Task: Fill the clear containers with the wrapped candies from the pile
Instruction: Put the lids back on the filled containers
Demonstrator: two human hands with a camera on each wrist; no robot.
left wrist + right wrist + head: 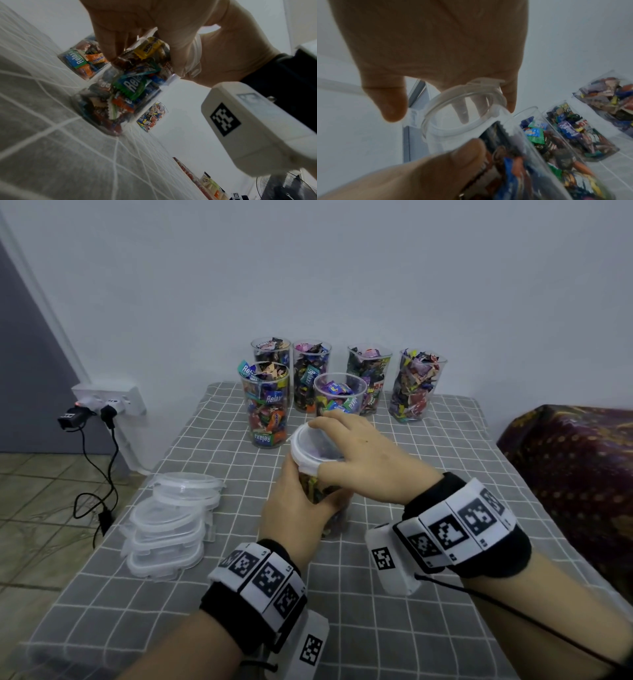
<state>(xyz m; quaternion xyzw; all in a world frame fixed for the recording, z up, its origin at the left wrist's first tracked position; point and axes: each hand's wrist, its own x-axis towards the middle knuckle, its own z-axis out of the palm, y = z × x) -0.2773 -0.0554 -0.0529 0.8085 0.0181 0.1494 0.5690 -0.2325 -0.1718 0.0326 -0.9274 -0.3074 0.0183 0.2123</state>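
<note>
Candies fill the container [322,494] gripped by the left hand [294,505]; the lid [313,446] pinched by the right hand [363,457] may seat crooked.

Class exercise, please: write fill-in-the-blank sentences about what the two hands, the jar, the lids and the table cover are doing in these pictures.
1. The left hand grips a clear jar full of wrapped ____.
2. The right hand holds a clear ____ on top of that jar.
3. The spare lids lie stacked to the person's ____.
4. The table cover is grey with a white ____ pattern.

Missing words: candies; lid; left; grid
</note>
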